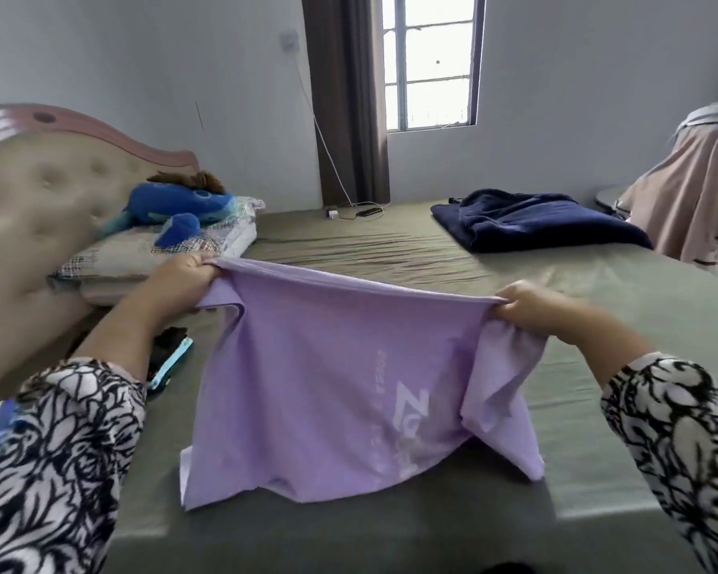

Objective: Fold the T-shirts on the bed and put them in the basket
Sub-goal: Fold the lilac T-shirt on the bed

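Both hands, left hand (pixel 183 275) and right hand (pixel 527 304), pinch the limp, light purple T-shirt (pixel 328 374) at its top corners; best held there.

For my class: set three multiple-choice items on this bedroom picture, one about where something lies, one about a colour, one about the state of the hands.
1. Where does the dark blue blanket lie?
A. on the far right part of the bed
B. on the floor
C. over the headboard

2. What colour is the T-shirt being held?
A. green
B. lilac
C. red

3. How do the hands hold it?
A. both lie flat on it
B. only one touches it
C. each grips an end of its top edge

Answers: 1 A, it sits on the sheet at far right. 2 B, the cloth is pale purple. 3 C, the left hand and right hand pinch opposite ends.
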